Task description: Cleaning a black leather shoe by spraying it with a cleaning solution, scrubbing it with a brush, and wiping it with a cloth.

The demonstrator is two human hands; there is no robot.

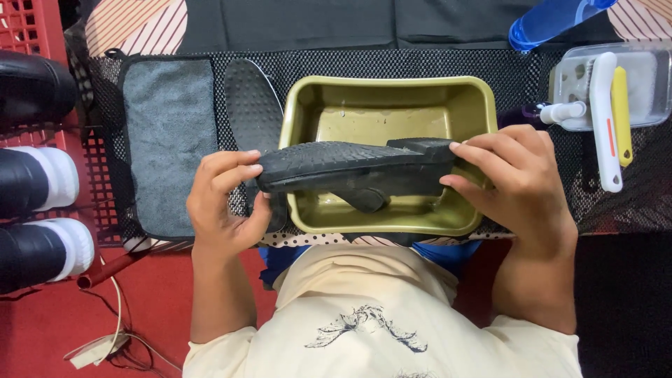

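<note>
A black sandal (357, 168) is held sole-up and level over an olive-green plastic basin (392, 98). My left hand (224, 199) grips its toe end, thumb below and fingers on top. My right hand (514, 185) grips the heel end on the right. A strap of the sandal hangs down into the basin, which has a little water on its bottom.
A grey towel (168, 140) and a black insole (252, 105) lie left of the basin on a black mesh mat (364, 61). At right stands a clear tray (654, 84) with white and yellow brushes (605, 119), and a blue bottle (549, 21). Shoes (38, 178) sit on a red rack at far left.
</note>
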